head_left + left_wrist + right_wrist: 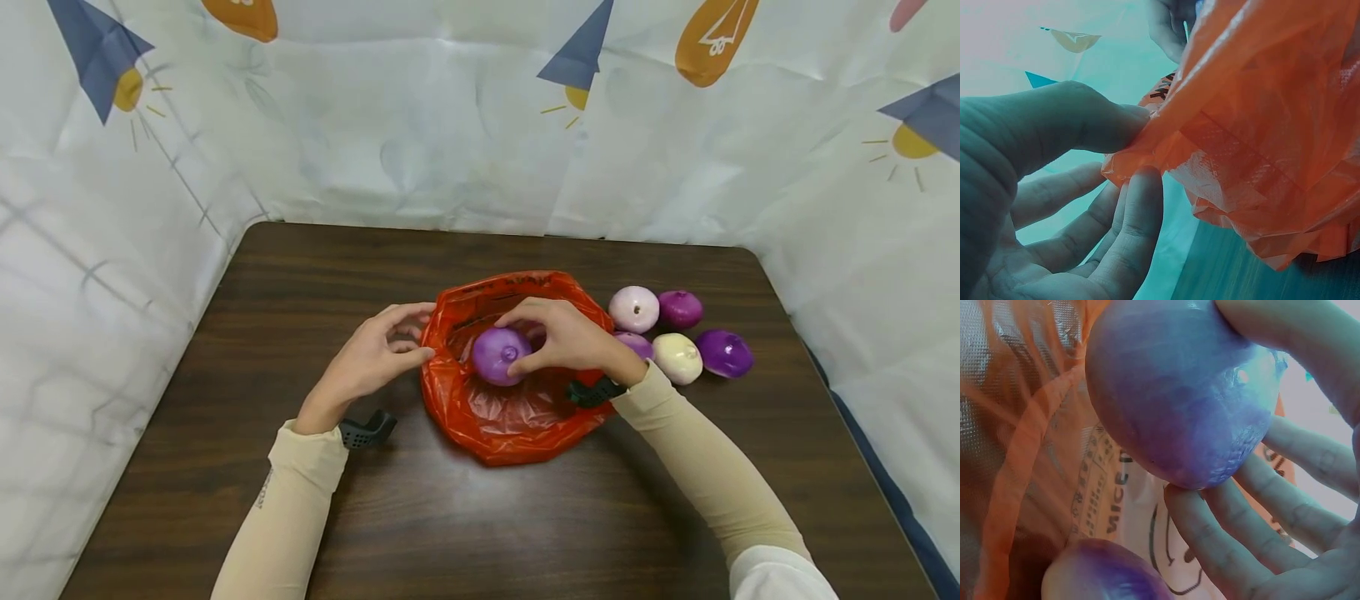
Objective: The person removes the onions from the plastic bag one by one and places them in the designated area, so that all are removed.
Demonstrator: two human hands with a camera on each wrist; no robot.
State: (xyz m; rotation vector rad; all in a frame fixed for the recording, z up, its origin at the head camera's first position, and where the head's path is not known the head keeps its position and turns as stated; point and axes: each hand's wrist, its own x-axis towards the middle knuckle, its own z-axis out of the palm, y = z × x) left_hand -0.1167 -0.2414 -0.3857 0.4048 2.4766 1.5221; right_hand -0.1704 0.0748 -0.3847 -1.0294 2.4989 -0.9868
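An open red plastic bag (pixel 491 446) stands on the table with its rim folded outward. My left hand (pixel 367 354) is at the bag's left side; in the left wrist view the thumb and a fingertip pinch the bag's edge (pixel 1141 153). Over the bag's mouth, my right hand (pixel 566 337) holds a peeled purple onion (pixel 495 358) between thumb and fingers. Below that onion in the right wrist view, a second purple onion (pixel 1107 575) shows against the bag's printed wall. The bag's bottom is partly hidden by the right hand.
Several onions lie right of the bag: a white one (pixel 634 309), a pale yellow one (pixel 677 360) and purple ones, one partly hidden by the right wrist. The dark wooden table (pixel 300 275) is bordered by a printed white sheet (pixel 465 150).
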